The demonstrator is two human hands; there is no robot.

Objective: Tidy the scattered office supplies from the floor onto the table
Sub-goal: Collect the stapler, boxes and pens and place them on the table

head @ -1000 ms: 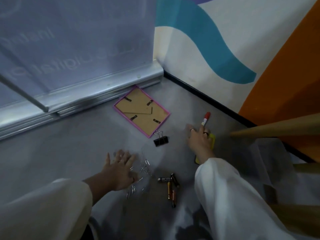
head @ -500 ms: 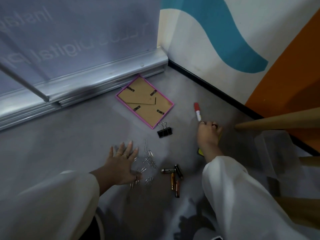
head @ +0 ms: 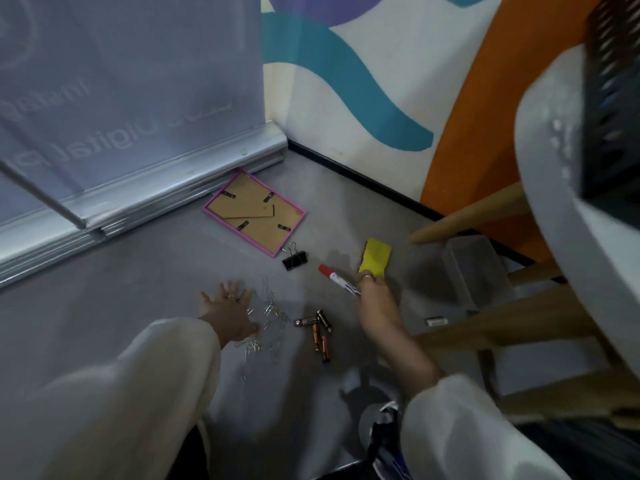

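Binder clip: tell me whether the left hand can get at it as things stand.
Probably yes. The left hand lies flat and holds nothing, and bare floor separates it from the binder clip; only scattered paper clips lie near the path.

Red-capped marker point(head: 337, 279) gripped, cap pointing up-left, clear of the floor. Yellow sticky pad point(head: 375, 259) flat just beyond. Black binder clip point(head: 295, 260) beside pink frame point(head: 254, 213), face down. Paper clips point(head: 268, 315) scattered; four batteries point(head: 318, 330) clustered nearby, all on the grey floor.
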